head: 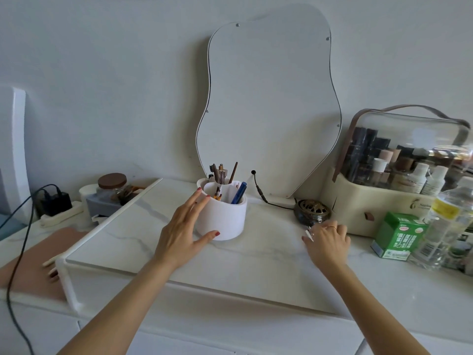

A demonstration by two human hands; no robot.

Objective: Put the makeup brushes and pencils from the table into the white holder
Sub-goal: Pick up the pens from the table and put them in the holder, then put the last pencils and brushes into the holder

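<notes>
White cylindrical plastic holder [222,215]: upright on the white marble-patterned tabletop [256,254], centre, near the wavy-edged mirror [268,103]. Contents: brown makeup brushes and pencils [222,175] at the far side, blue pen [239,193] at the right. Left hand [183,230]: released, fingers spread, cupped against the holder's left wall, thumb touching its base. Right hand [326,240]: curled, pinching a small white slender item [309,234], identity unclear, just near the dark round metal ornament [311,212].
</notes>
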